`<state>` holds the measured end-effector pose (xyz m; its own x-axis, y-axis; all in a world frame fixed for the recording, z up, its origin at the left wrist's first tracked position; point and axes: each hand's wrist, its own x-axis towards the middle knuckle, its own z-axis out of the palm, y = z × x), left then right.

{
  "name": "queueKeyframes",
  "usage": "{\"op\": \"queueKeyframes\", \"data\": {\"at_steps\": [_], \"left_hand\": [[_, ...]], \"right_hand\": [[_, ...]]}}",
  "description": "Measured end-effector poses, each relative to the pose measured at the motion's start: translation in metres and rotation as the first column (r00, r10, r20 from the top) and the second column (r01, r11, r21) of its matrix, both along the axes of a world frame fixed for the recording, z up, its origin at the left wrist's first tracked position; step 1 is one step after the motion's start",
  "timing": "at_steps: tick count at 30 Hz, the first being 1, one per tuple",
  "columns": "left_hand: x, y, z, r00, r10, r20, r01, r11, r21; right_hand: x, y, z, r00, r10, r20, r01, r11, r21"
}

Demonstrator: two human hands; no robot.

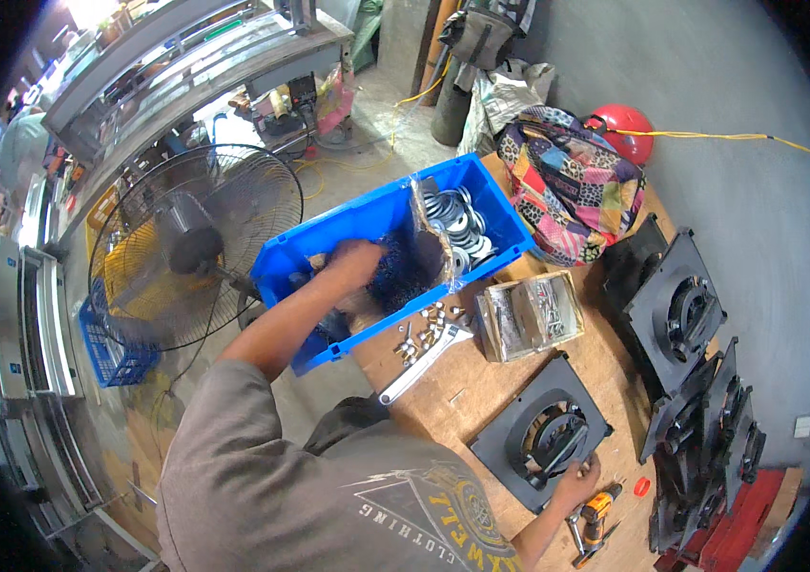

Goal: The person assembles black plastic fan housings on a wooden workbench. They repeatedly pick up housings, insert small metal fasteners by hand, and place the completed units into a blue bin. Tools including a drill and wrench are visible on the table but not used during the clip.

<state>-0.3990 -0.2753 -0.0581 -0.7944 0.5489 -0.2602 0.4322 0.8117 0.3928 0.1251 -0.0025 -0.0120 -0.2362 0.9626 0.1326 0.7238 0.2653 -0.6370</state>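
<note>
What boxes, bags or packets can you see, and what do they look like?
Blue bin: table's far left edge, long plastic tub; left hand inside.
Clear bag: in the bin's right end, holds silver washers.
Small open box: table middle, tan, clear-wrapped parts inside.
Patchwork bag: table's far end, multicoloured.

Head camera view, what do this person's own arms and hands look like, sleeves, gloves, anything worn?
Both hands are bare: no gloves on the left hand or the right hand. I can make out no watch, ring or band, though the picture is small. The forearms are uncovered too. The person wears a grey-brown short-sleeved T-shirt with a pale printed emblem on the chest; its left sleeve ends near the elbow.
</note>
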Motion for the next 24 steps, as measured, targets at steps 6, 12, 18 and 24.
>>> {"op": "queueKeyframes", "data": {"at_steps": [6,12,18,24], "left_hand": [[0.024,-0.032,0.038,0.988,-0.025,-0.152,0.066,0.959,0.274],[0.029,-0.041,0.016,0.999,0.044,0.028,-0.052,0.866,0.497],[0.035,-0.033,0.019,0.562,-0.069,0.824,-0.75,0.379,0.543],[0.051,-0.029,0.061,0.568,-0.156,0.808,-0.736,0.343,0.584]], "right_hand": [[-0.043,-0.007,0.022,0.983,0.108,-0.15,-0.127,0.983,-0.13],[-0.097,-0.041,0.012,0.911,0.413,-0.017,-0.412,0.903,-0.118],[-0.128,-0.067,0.026,0.792,0.611,-0.001,-0.602,0.779,-0.174],[-0.196,-0.089,0.069,0.653,0.732,-0.196,-0.757,0.622,-0.199]]}}
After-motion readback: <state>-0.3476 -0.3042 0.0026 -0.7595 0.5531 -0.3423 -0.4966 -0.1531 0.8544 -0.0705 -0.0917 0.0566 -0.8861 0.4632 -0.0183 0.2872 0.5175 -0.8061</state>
